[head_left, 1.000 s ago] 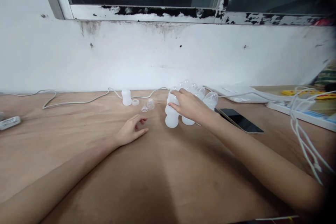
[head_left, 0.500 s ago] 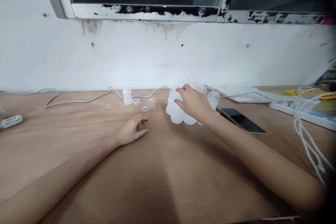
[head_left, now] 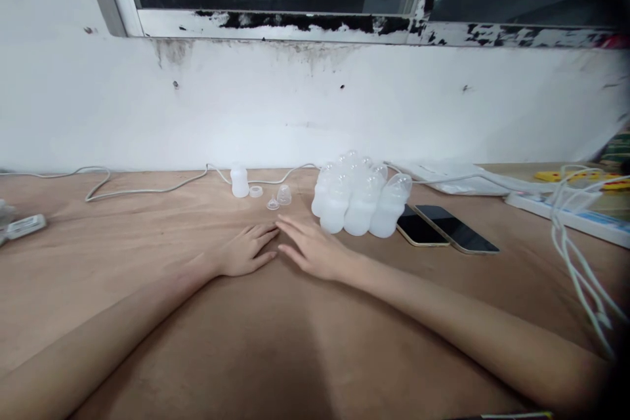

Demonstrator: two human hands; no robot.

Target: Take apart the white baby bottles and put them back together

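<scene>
My left hand [head_left: 249, 251] lies flat on the wooden table [head_left: 207, 341], fingers stretched and holding nothing. Close beside its fingertips is my right hand [head_left: 315, 248], also open and empty, its fingers pointing left. Just right of it stands a tight cluster of white baby bottles [head_left: 357, 210] with clear domed caps. Beyond my hands, a single white bottle body [head_left: 239, 182] stands upright without a cap. Around it lie a white ring collar [head_left: 256, 191], a clear nipple [head_left: 272, 204] and a clear dome cap [head_left: 284, 194].
Two phones, a smaller one [head_left: 420, 228] and a larger one [head_left: 457, 228], lie right of the bottles. A power strip [head_left: 571, 213] with looped white cables [head_left: 566, 249] is at the far right. A white cable [head_left: 142, 191] runs along the wall. A white device [head_left: 24, 227] sits far left.
My right hand has come off the bottle cluster and moved left and down to the table beside my left hand. My left hand's fingers have flattened out.
</scene>
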